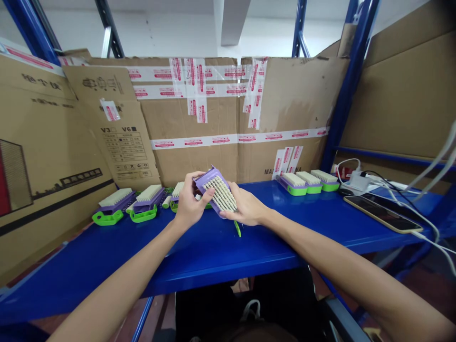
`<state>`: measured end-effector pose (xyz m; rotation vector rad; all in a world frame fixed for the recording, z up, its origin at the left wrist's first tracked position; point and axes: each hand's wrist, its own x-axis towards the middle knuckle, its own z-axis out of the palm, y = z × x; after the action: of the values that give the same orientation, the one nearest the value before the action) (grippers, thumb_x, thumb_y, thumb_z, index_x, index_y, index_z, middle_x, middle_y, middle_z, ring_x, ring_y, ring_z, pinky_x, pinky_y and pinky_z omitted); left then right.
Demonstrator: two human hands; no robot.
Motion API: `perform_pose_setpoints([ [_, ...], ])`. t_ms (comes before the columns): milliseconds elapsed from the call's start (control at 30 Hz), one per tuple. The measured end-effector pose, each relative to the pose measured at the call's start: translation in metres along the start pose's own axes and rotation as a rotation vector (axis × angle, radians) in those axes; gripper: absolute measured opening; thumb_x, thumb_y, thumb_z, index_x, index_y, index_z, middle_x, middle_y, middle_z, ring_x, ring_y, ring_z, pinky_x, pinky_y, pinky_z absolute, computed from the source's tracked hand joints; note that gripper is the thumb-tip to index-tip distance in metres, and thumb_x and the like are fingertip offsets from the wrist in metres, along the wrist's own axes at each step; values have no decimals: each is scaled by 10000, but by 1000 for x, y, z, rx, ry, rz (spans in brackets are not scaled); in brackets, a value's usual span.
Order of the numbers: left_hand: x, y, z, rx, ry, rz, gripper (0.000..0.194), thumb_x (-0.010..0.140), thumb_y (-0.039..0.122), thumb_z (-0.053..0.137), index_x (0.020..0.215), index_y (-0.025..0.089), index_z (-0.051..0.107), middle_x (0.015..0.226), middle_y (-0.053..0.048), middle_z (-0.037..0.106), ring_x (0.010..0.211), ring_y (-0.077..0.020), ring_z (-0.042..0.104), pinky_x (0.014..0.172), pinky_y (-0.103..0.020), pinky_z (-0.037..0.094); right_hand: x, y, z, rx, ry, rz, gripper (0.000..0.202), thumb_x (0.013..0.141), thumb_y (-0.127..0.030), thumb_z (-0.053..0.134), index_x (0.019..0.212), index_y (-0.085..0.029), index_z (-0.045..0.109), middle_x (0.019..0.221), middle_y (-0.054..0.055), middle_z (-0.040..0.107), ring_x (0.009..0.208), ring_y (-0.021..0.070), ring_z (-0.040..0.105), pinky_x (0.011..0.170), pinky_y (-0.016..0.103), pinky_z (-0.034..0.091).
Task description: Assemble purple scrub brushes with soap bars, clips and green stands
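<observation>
Above the middle of the blue shelf, a purple scrub brush (220,192) with rows of cream bristles is held tilted, bristles facing me. My left hand (192,202) grips its left end, the thumb lying by the bristles. Around the right end closes my right hand (247,204). A small green piece (237,229) shows below the right hand; whether it is joined to the brush I cannot tell. Behind and left of my left hand lie brushes with purple bodies and green parts, among them one brush (146,202) and another (113,204). A further brush (177,191) is partly hidden by that hand.
Several finished-looking green and purple brushes (309,183) stand in a row at the back right. A phone (383,213) with a cable and a white power strip (359,181) lie at the right. Cardboard walls (192,118) enclose the blue shelf (228,256).
</observation>
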<state>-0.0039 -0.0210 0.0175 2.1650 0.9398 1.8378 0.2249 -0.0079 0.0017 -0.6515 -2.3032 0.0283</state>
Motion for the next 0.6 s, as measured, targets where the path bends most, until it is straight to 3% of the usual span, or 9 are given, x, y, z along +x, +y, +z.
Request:
perform_pose_setpoints([
  [167, 1, 0, 0, -3, -4, -8, 522, 945, 585, 729, 1278, 218, 566, 1089, -71, 709, 920, -218, 707, 794, -328, 584, 0, 2, 1, -83, 4, -31, 845, 1018, -661, 558, 1622, -152, 256, 1362, 247, 636, 1063, 390, 705, 884, 621, 603],
  [600, 3, -3, -1, 0, -2, -1, 507, 960, 582, 717, 1263, 199, 578, 1062, -58, 711, 889, -203, 704, 757, -316, 578, 1, -1, 1, -105, -10, -69, 799, 1091, -711, 338, 1591, -92, 261, 1416, 298, 594, 1164, 395, 668, 924, 586, 577],
])
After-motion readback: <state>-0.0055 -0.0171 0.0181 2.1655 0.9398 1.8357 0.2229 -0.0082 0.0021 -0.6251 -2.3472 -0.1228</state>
